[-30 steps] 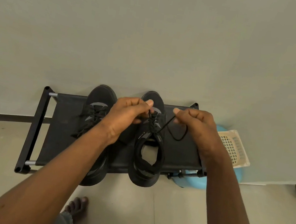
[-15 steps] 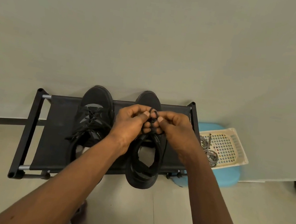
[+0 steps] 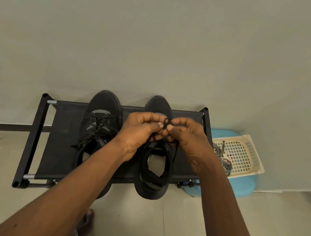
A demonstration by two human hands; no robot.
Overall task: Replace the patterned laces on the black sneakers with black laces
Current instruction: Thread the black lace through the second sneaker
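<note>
Now we judge the bow-tying step in hand: our left hand (image 3: 140,133) and right hand (image 3: 186,137) pinch the black lace (image 3: 165,120) above the sneaker (image 3: 151,188) toward 3 o'clock on the rack (image 3: 61,143), so next probably pull both loops snug.

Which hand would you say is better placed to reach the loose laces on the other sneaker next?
Left. The left hand pinches the black lace right beside that sneaker, whose loose laces trail by its wrist; the right hand, also pinching the lace, sits farther away, toward the basket.
</note>
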